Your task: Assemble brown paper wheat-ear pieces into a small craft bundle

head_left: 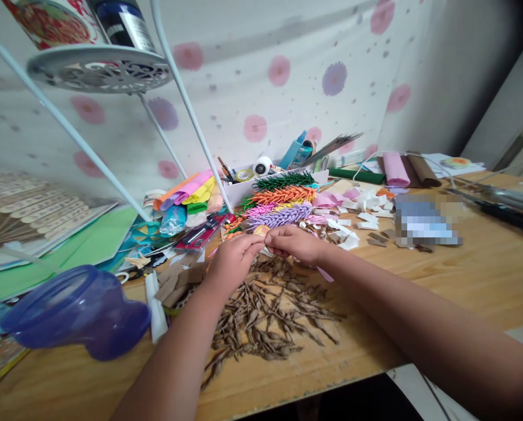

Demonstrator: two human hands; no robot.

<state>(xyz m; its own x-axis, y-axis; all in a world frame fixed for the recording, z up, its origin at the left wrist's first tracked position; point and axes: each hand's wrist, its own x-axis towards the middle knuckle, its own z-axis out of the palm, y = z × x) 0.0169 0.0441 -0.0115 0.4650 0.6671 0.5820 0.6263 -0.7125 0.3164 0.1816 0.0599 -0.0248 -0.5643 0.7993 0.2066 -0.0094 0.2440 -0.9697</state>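
My left hand (231, 262) and my right hand (297, 243) meet over the middle of the table, fingertips pinched close together. Whatever sits between those fingertips is too small and hidden to name. Right behind them shows a small round orange piece (260, 230), partly covered. Below the hands spreads a heap of twisted brown paper pieces (268, 316) shaped like thin leaves or twigs. Just beyond the fingers lie bundles of braided paper stalks: a purple one (281, 215), an orange one (283, 195) and a dark green one (283, 180).
White and brown paper scraps (369, 217) are strewn at the right. A purple plastic container (77, 310) and scissors (141, 269) are at the left, below a white metal rack (99, 69). Crepe paper rolls (186, 190) and a tool box (239, 193) line the back.
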